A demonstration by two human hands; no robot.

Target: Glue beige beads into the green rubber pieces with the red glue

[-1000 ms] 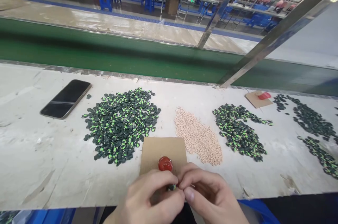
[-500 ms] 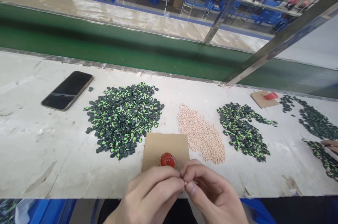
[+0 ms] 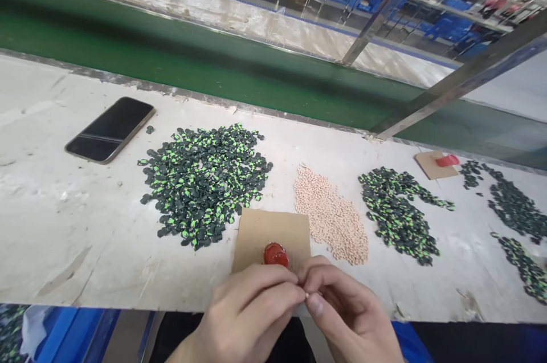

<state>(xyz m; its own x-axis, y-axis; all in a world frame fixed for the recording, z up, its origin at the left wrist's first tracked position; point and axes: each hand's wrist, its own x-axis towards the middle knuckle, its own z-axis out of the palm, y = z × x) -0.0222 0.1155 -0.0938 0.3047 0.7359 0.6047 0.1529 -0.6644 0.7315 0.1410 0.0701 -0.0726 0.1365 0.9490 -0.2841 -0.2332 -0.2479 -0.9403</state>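
Something tiny and pale sits pinched between the fingertips of my two hands at the near edge of the white worktable (image 3: pixel 64 237); it is too small and too hidden to name. My left hand (image 3: pixel 248 317) is curled nearly closed, thumb and forefinger pressed together at the tips. My right hand (image 3: pixel 346 311) is closed the same way, and its fingertips touch those of the left, so the piece lies right at the meeting point, equally near both hands. I cannot tell which way its long axis runs.

Just beyond my knuckles lies a brown cardboard square (image 3: pixel 265 229), with a glossy red blob (image 3: pixel 276 254) on its near edge, almost touching my left forefinger. Left of the card and farther off spreads a big heap of dark green and bright green small parts (image 3: pixel 205 180). Right of the card is a pile of pale beige beads (image 3: pixel 331 217), then a smaller dark green heap (image 3: pixel 397 215). A black smartphone (image 3: pixel 109 129) lies face up at far left. A green conveyor belt (image 3: pixel 171 61) runs along the far side.
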